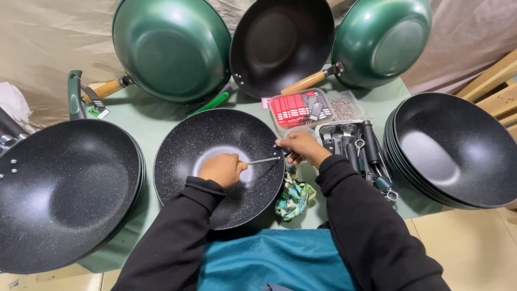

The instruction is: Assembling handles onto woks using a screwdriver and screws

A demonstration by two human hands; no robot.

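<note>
A black speckled wok (215, 141) without a handle lies on the pale green table in front of me. My left hand (222, 170) is inside it, closed round a screwdriver (262, 160) whose metal shaft points right at the wok's rim. My right hand (299, 147) grips that rim at the spot where the shaft's tip meets it. What its fingers pinch there is hidden. A crumpled green patterned cloth (294, 198) lies just below the right hand.
Stacks of black woks sit at the left (59, 188) and right (458, 148). Two green woks (172, 46) (379, 37) and a black one (280, 40) lean at the back. Clear trays hold red tags (299, 108), screws (343, 108) and black handles (361, 148).
</note>
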